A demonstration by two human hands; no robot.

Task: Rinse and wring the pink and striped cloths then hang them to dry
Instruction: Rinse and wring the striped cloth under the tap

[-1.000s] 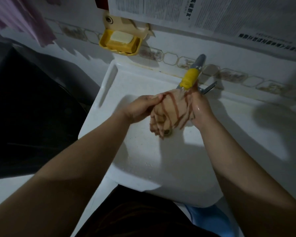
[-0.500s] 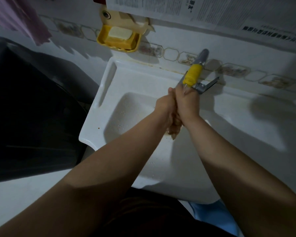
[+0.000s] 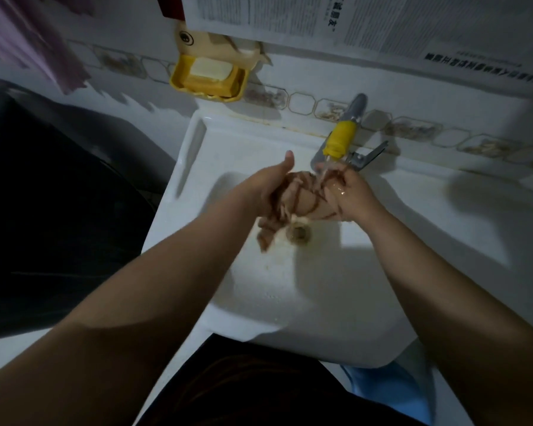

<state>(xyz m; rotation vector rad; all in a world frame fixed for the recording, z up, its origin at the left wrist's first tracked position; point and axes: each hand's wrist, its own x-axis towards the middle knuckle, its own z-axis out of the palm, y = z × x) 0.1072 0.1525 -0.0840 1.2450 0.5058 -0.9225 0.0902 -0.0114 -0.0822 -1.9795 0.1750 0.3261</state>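
The striped cloth (image 3: 302, 199), pale with dark red-brown lines, is bunched between both hands over the white sink (image 3: 320, 287), just under the tap. My left hand (image 3: 270, 187) grips its left side with the thumb sticking up. My right hand (image 3: 348, 192), wet and shiny, grips its right side. A tail of the cloth hangs down to the left of the drain (image 3: 299, 233). Water runs from the yellow tap nozzle (image 3: 340, 139) onto the cloth and my right fingers. A pink cloth (image 3: 28, 41) hangs at the top left against the wall.
A yellow soap dish (image 3: 210, 76) with a pale bar is fixed to the wall left of the tap. Printed paper (image 3: 351, 20) covers the wall above. A dark bulky object (image 3: 43, 210) stands left of the sink. Something blue (image 3: 388, 385) lies below the sink's front edge.
My hands, pressed tightly together around the cloth half a second ago, have moved apart, and the striped cloth now shows between them with a tail hanging down.
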